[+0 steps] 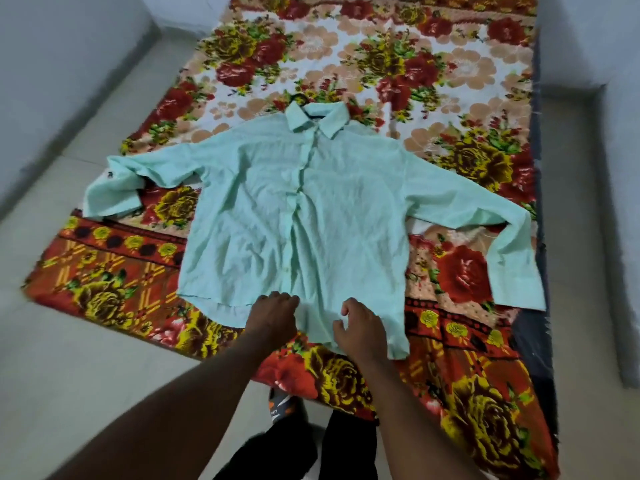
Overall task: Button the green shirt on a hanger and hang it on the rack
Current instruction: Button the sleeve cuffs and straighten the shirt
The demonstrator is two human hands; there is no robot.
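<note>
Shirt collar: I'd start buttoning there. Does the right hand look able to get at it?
Probably yes, with a stretch: nothing lies on the shirt between the right hand at the hem and the collar.

A: Any writing you can read?

B: None. The sandal (278,407) at bottom centre has small white lettering on its orange and dark upper, but it is too blurred to make out.

A: And the green shirt (294,220)?

B: A dark label (313,120) inside the collar, upper middle, and a small dark mark (110,174) on the cuff at left. Neither is legible.
</note>
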